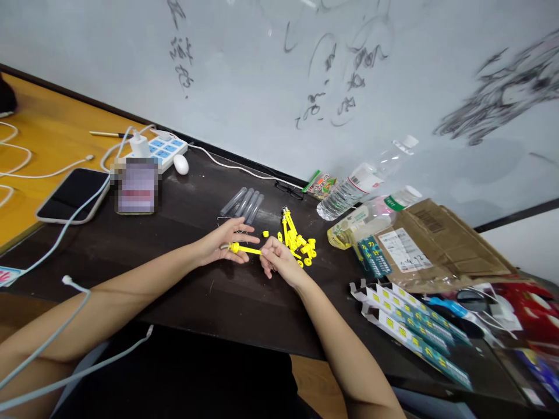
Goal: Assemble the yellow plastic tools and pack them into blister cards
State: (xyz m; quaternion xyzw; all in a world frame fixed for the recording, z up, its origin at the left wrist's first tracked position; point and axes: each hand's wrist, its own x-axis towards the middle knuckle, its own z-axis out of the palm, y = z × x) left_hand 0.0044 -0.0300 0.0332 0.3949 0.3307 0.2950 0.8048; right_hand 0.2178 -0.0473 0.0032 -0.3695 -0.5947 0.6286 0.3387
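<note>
A thin yellow rod (248, 249) with a wider collar at its left end lies between my two hands. My right hand (278, 259) pinches its right end with fingers and thumb. The collared end rests against the palm of my left hand (227, 241), whose fingers are spread apart. Just beyond my right hand is a pile of yellow plastic parts (301, 241), some of them long rods, others small caps. Several clear tubes (248, 205) lie side by side beyond my left hand.
Phones (73, 195), a power strip (168, 152) and white cables are at the left. Bottles (349, 189), a cardboard package (430, 244) and open narrow boxes (419, 343) occupy the right. A whiteboard (244, 87) stands behind the dark table (192, 297).
</note>
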